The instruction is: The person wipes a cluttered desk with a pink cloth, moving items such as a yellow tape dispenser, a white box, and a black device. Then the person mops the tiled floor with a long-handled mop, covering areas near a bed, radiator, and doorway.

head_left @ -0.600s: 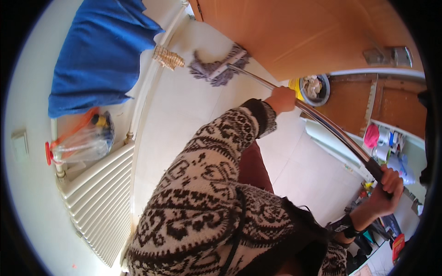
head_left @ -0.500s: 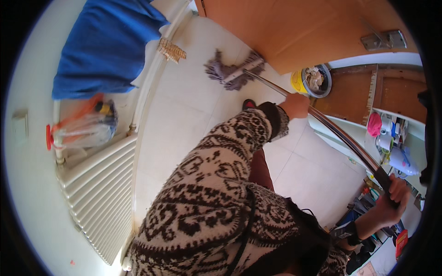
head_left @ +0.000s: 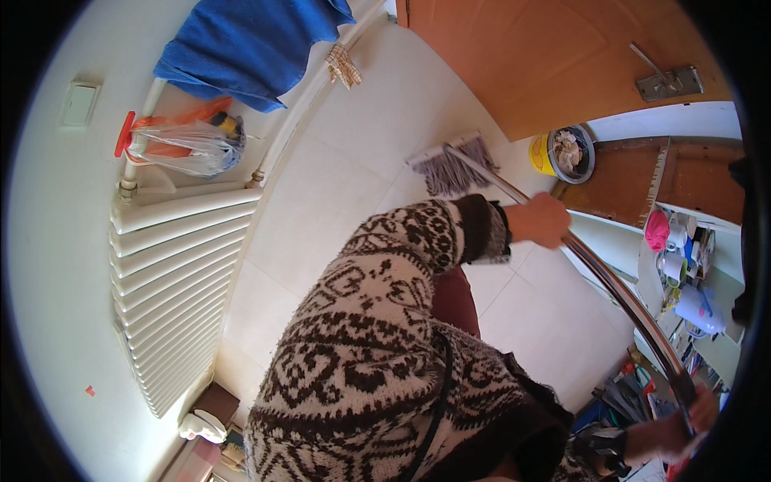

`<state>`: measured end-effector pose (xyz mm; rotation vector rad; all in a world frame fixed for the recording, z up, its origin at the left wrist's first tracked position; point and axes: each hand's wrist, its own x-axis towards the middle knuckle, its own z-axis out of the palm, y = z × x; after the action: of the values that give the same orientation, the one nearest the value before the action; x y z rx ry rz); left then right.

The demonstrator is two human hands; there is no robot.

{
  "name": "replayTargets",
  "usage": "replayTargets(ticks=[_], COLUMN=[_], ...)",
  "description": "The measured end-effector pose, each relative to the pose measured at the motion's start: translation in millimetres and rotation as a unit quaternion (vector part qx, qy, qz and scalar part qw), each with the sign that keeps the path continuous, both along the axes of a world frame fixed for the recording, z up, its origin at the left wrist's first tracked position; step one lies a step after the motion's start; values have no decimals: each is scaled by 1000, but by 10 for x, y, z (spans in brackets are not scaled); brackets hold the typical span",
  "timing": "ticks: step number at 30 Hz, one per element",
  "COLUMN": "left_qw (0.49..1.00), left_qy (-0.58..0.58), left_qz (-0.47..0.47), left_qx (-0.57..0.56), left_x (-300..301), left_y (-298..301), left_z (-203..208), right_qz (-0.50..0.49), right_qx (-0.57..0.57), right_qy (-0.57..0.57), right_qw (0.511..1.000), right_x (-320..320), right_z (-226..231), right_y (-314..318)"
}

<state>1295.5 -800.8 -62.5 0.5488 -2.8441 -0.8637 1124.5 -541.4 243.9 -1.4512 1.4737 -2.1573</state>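
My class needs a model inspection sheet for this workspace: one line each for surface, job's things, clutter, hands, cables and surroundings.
Surface: pale tiled floor, joint lines visible.
Job's things: one grey-stranded mop, its head down by the door.
Clutter: yellow-and-grey bin holding crumpled pale material; pink item among mixed small things at the right.
Hands: left hand closed around the mop partway along; right hand blurred, apparently gripping it near its upper end.
Cables: dark cord on the patterned clothing; its kind cannot be told.
Surroundings: white radiator, blue cloth and clear plastic bag along the left wall.
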Motion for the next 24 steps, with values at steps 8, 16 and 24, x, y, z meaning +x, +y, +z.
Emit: replayTargets(ticks=[8, 16, 24], left_qw=[958, 921, 906], left_qy=[-205, -65, -75], left_qz=[198, 379, 412], left_qx=[-37, -70, -60], left_x=[991, 2027, 1760], left_y=[-1339, -1747, -1221], left_z=[-1007, -1732, -1808], right_qz=[162, 242, 258], right_qx=[74, 107, 155], right_qy=[-121, -177, -98], right_qw=[977, 948, 949], right_x=[-3, 827, 523], right_z=[-2229, -2908, -2603], right_y=[-1109, -1957, -1683])
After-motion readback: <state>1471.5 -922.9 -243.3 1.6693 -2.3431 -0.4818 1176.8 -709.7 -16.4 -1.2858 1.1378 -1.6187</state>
